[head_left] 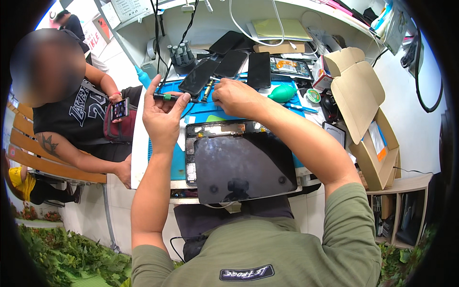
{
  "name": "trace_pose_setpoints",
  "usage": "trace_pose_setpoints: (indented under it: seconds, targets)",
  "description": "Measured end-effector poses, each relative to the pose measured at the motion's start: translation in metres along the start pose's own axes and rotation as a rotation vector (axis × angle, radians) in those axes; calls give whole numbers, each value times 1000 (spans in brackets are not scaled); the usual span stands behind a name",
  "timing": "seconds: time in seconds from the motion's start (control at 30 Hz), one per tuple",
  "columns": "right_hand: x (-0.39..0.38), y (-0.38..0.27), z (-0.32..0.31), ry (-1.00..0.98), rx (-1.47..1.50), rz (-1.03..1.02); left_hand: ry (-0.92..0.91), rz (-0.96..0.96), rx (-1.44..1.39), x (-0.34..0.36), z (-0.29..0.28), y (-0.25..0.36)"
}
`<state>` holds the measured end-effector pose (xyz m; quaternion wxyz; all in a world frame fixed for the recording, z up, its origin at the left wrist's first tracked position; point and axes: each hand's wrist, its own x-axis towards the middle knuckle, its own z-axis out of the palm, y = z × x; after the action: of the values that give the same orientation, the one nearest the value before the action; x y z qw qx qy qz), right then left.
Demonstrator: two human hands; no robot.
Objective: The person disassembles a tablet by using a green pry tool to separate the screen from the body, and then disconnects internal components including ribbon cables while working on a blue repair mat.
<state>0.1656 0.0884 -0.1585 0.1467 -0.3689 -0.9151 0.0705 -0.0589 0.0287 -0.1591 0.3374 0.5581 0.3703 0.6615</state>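
Observation:
Held between the thumb and fingers of my left hand (162, 115) is a slim screwdriver (166, 97) with a black and green handle, lying roughly level. My right hand (236, 99) is closed over the blue work mat (178, 160), its fingertips bent; what they hold, if anything, is hidden. Just left of those fingertips is a yellow and black screwdriver (207, 91). Nearer me lies an opened tablet (191, 158), its inner parts showing along the top and left edges. Its dark glass screen (244, 167) rests over it, shifted toward me and to the right.
Several dark phones (198, 76) lie behind my hands, beside a rack of grey-capped tools (180, 53). A green air blower (282, 93) sits right of my right hand. Farther right stands an open cardboard box (382, 162). On the left a seated person (76, 115) holds a phone.

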Motion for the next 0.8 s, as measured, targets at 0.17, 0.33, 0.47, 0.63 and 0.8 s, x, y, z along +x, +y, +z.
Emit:
trace_pose_setpoints:
  seconds: [0.17, 0.33, 0.47, 0.63, 0.8]
  targets:
    - [8, 7, 5, -88, 4, 30, 4, 28, 29, -4, -2, 5]
    - [5, 12, -2, -111, 78, 50, 32, 53, 19, -2, -3, 7]
    - [-5, 12, -11, -38, 137, 61, 64, 31, -13, -1, -1, 14]
    - [-49, -12, -37, -183, 204, 86, -675, -474, 250, 5, -18, 31]
    - [-66, -27, -42, -329, 267, 161, -1059, -231, 547, 2, 8, 6]
